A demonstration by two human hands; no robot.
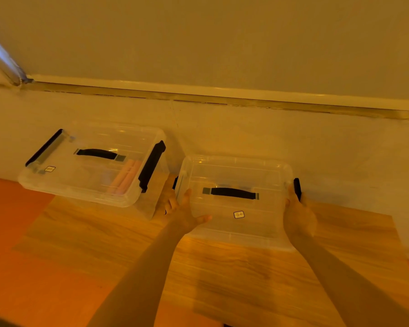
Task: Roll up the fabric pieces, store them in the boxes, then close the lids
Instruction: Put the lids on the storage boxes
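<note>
Both hands grip the right box (pixel 239 230) on the wooden table (pixel 104 232) by the wall (pixel 198 43).

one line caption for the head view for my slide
Both hands hold the right clear box at its sides; left box contains pink rolls.

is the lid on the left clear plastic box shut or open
Shut. The clear lid with its black carry handle lies flat on the left clear plastic box, and the black side latch is folded down.
</note>
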